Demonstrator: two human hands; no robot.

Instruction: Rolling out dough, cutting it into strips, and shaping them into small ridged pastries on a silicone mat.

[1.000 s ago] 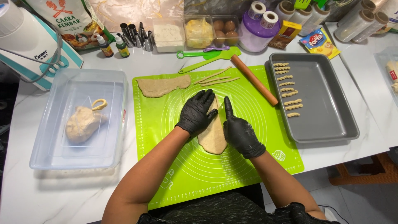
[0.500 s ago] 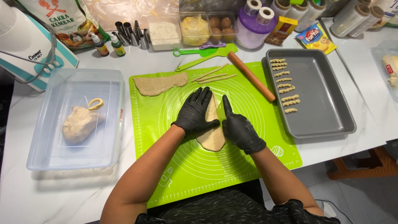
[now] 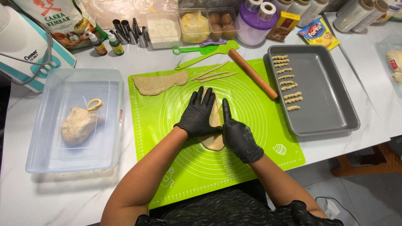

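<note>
A flattened piece of tan dough (image 3: 215,134) lies in the middle of the green silicone mat (image 3: 247,125). Both my hands wear black gloves. My left hand (image 3: 197,113) lies flat on the dough's left side, fingers spread. My right hand (image 3: 236,134) presses its right edge, fingers together and pointing away from me. A second flat dough sheet (image 3: 158,83) and three thin dough strips (image 3: 212,74) lie at the mat's far side. A wooden rolling pin (image 3: 252,73) rests at the mat's right edge.
A grey baking tray (image 3: 331,96) on the right holds a column of twisted dough pieces (image 3: 287,82). A clear plastic tub (image 3: 46,146) on the left holds a dough lump (image 3: 77,124). Bottles, containers, eggs, a green spatula (image 3: 207,52) and a mixer (image 3: 25,50) line the back.
Both hands stay on the dough, with only a slight shift of the fingers. The view has drifted a little.
</note>
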